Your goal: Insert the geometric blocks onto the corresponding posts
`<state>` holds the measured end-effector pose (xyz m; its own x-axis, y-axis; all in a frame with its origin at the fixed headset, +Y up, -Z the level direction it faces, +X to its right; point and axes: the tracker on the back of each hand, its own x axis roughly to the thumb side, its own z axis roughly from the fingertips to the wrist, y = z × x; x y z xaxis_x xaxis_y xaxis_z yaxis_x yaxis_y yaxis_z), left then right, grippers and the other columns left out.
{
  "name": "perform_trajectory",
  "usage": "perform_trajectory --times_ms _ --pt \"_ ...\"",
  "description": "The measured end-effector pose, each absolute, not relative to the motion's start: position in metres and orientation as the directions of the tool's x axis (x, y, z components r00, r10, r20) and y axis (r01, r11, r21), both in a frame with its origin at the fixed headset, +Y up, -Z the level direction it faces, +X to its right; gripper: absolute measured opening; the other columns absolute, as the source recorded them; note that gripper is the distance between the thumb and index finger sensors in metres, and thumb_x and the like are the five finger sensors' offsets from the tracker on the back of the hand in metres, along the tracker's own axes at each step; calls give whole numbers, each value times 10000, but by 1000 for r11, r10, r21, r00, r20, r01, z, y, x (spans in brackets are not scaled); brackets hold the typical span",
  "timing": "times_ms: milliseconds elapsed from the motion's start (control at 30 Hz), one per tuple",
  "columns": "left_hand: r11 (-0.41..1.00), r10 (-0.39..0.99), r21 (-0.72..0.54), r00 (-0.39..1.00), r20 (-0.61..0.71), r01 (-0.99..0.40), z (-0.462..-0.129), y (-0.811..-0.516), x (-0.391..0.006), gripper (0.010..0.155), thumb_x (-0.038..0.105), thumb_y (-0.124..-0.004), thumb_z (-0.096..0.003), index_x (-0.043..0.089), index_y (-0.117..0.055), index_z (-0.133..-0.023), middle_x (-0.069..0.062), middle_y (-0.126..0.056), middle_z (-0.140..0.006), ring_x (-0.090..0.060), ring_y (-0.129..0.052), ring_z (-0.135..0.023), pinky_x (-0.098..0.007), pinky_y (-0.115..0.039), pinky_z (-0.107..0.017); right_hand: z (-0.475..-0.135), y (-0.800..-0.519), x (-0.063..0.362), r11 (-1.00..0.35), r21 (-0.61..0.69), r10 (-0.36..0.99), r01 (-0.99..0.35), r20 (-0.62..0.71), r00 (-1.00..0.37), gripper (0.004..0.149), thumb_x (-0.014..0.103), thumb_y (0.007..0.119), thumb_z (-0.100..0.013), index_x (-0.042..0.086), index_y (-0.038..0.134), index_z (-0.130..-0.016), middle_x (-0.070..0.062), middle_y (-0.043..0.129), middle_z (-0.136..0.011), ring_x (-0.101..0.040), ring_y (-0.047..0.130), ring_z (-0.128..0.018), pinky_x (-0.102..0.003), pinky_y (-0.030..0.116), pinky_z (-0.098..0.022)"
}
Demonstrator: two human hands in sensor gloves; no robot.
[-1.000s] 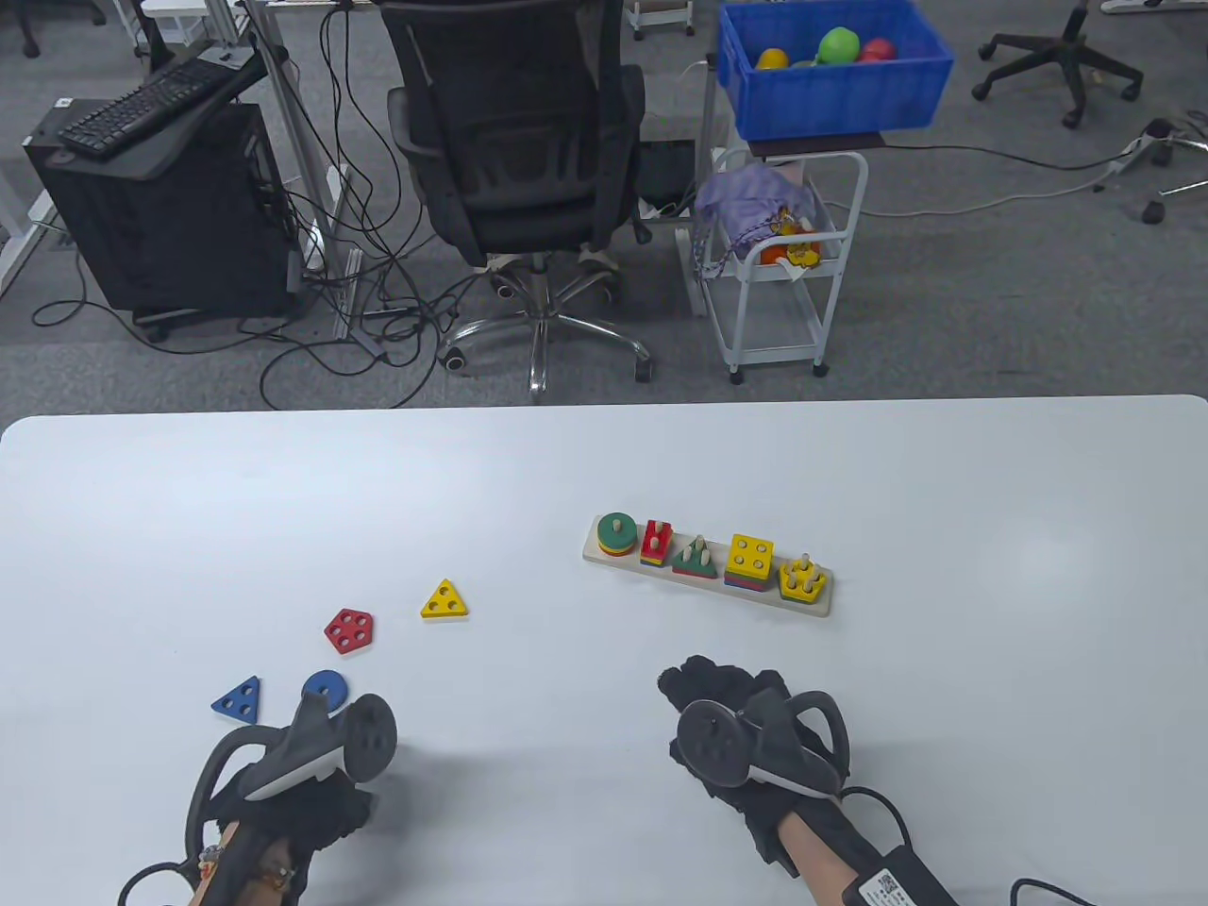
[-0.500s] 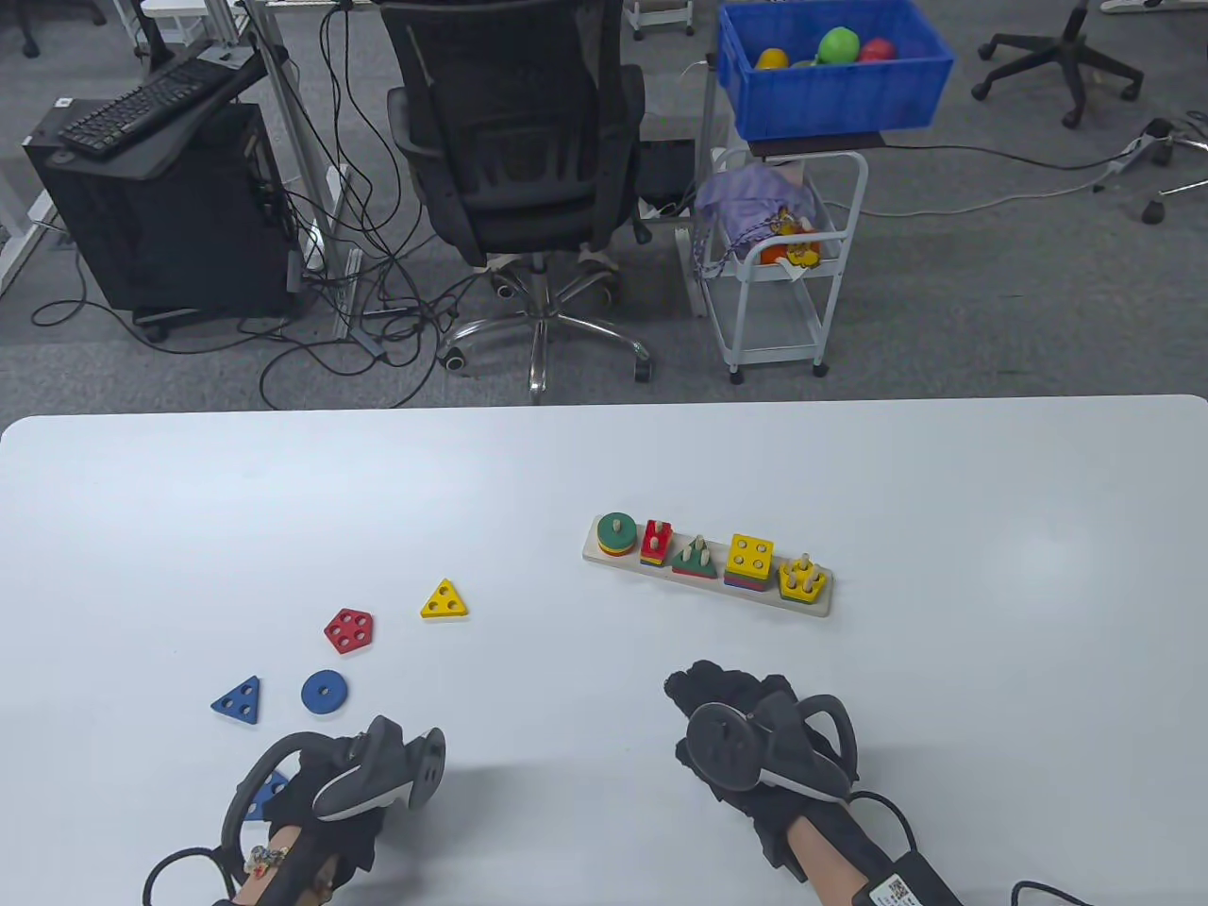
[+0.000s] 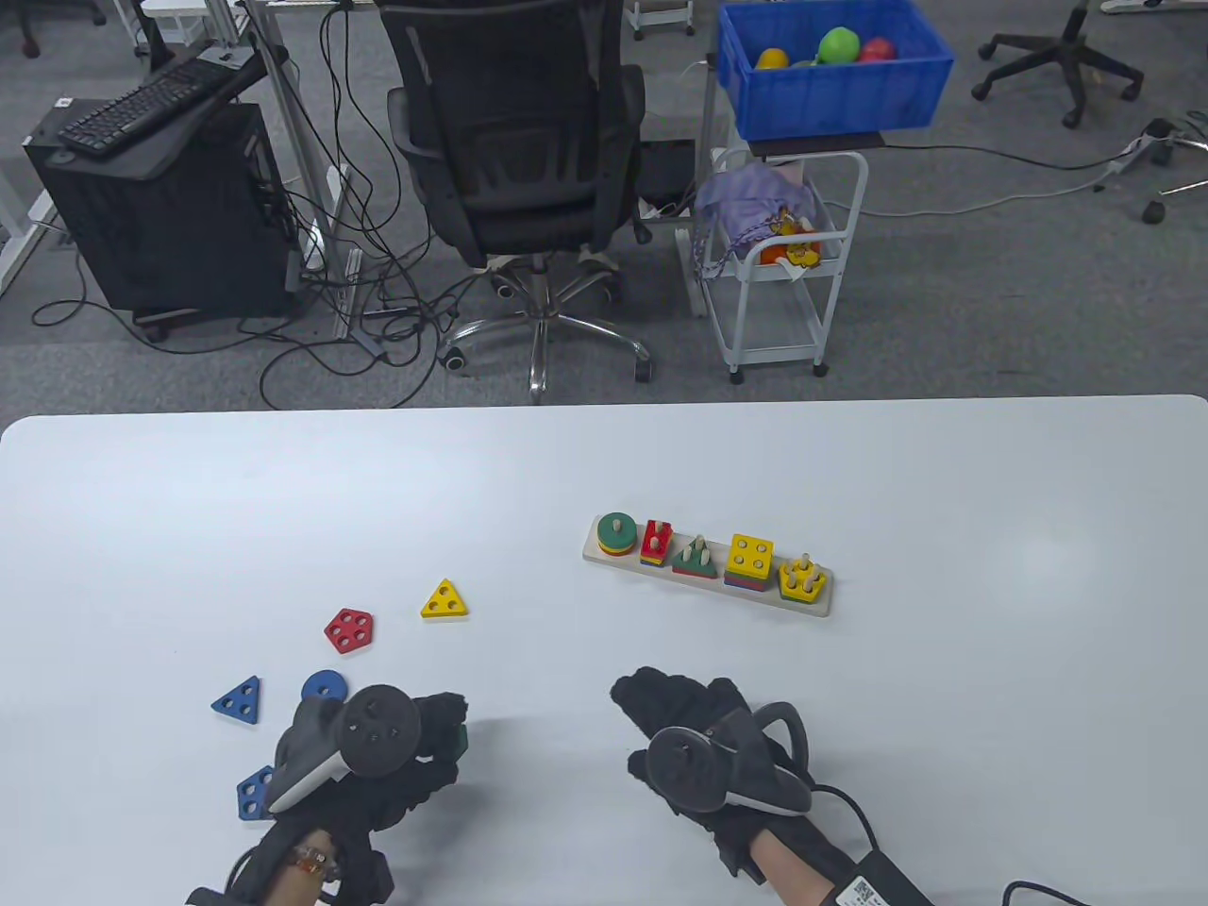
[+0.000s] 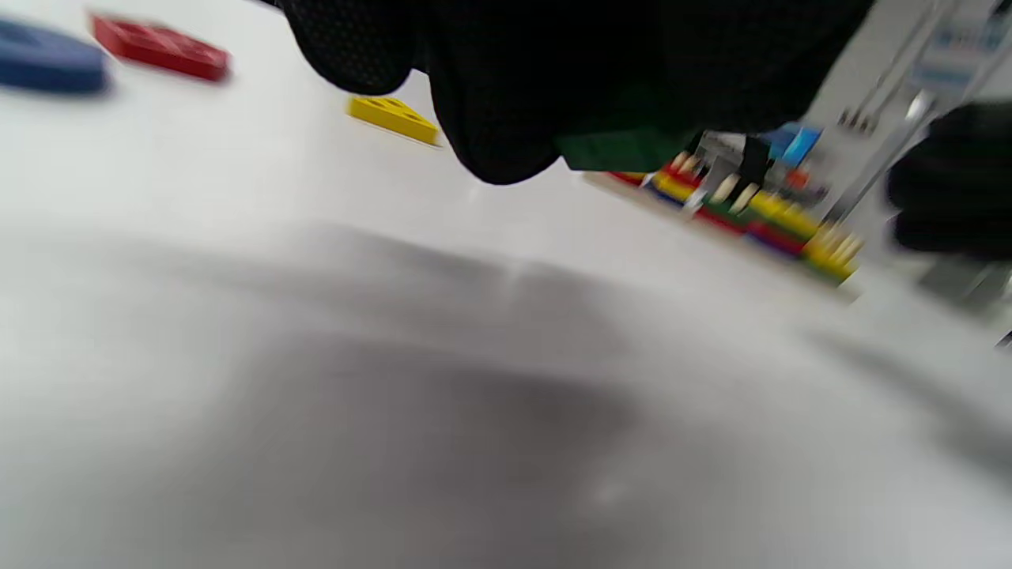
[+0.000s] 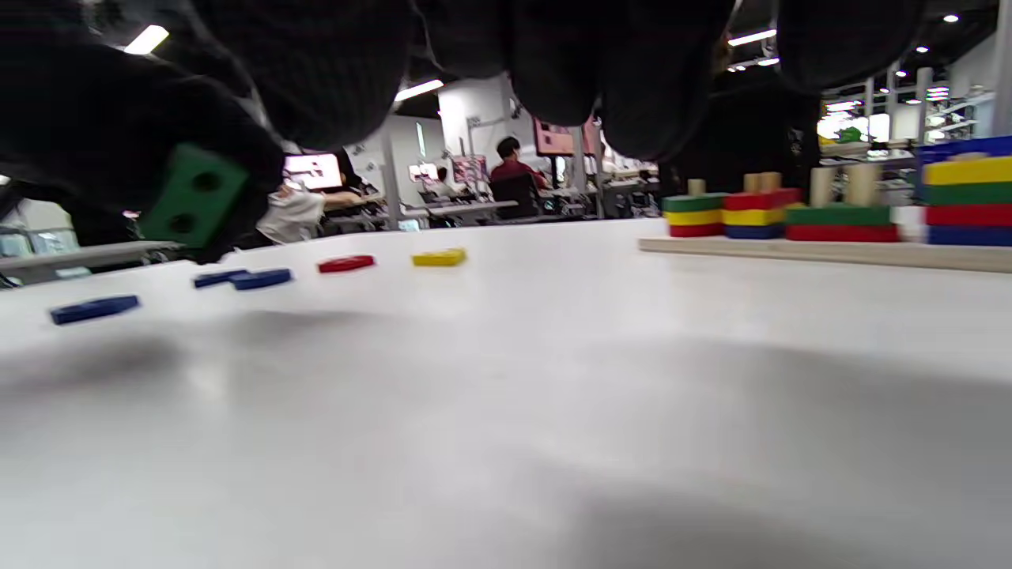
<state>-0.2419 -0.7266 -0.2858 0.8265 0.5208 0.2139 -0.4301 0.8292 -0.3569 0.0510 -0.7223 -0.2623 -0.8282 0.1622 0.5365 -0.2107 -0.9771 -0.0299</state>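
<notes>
The wooden post board [image 3: 708, 567] stands right of the table's middle with stacked blocks on its posts; it also shows in the right wrist view [image 5: 830, 250]. My left hand [image 3: 442, 729] holds a green block with two holes [image 3: 461, 737] just above the table near the front. The block shows in the left wrist view [image 4: 624, 148] and in the right wrist view [image 5: 194, 204]. My right hand [image 3: 651, 696] is empty, low over the table in front of the board.
Loose blocks lie at the front left: a yellow triangle [image 3: 444, 601], a red pentagon [image 3: 349, 630], a blue circle [image 3: 321, 683], a blue triangle [image 3: 238, 700] and a blue pentagon [image 3: 253, 793]. An office chair [image 3: 514, 142] and a white cart [image 3: 774, 255] stand beyond the far edge.
My left hand drew back, then came forward and right, now holding the green block; the blue pentagon is uncovered. My right hand shifted left.
</notes>
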Motion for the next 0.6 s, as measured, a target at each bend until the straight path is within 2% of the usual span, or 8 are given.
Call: perform_trajectory --times_ms 33,100,167,233,333,433,600 --pt "732 647 -418 742 177 -538 -287 -727 -240 678 446 -853 -445 298 -554 -1035 46 -752 -1030 -129 -913 -890 -493 -668 -761 -259 -721 43 -971 -41 174 -237 562 -808 697 443 786 -448 201 496 -1034 -111 645 -1051 -378 784 -906 -681 644 -602" --pt "449 864 -515 501 44 -730 -290 -734 -234 675 434 -855 -454 289 -552 -1039 31 -743 -1037 -144 -906 -894 -507 -659 -760 -253 -718 29 -954 -68 196 -291 595 -780 714 446 792 -446 198 477 -1036 -108 637 -1050 -369 768 -919 -670 652 -603" --pt "212 947 -574 311 -78 -791 -289 -743 -226 672 425 -853 -463 278 -550 -1044 17 -740 -1040 -157 -901 -898 -518 -645 -763 -249 -715 18 -937 -98 203 -334 626 -753 747 450 799 -437 191 445 -1042 -114 611 -1056 -366 747 -932 -665 652 -605" --pt "72 965 -617 212 -157 -784 -287 -751 -219 669 424 -842 -476 271 -539 -1054 10 -734 -1046 -163 -893 -908 -522 -635 -767 -245 -711 10 -916 -122 216 -382 652 -727 794 450 814 -428 183 395 -1048 -129 557 -1071 -376 688 -958 -673 634 -612" --pt "29 963 -648 196 -187 -761 -283 -755 -209 662 429 -824 -488 268 -536 -1063 8 -734 -1054 -194 -881 -930 -518 -631 -772 -241 -711 6 -882 -147 239 -447 679 -695 804 434 837 -414 188 398 -1041 -127 553 -1066 -374 690 -954 -674 637 -606" --pt "9 963 -674 188 -193 -739 -280 -757 -201 665 443 -806 -497 254 -518 -1067 17 -728 -1058 -185 -884 -934 -511 -635 -775 -239 -712 6 -870 -170 234 -463 684 -691 751 414 859 -399 194 486 -1013 -105 660 -1016 -346 763 -914 -653 664 -598" --pt "-48 962 -679 150 -230 -733 -279 -760 -198 649 439 -801 -502 256 -532 -1063 25 -728 -1065 -187 -860 -972 -538 -604 -785 -238 -712 10 -838 -201 242 -507 696 -676 733 424 883 -372 206 545 -985 -86 727 -971 -323 820 -867 -622 703 -576"
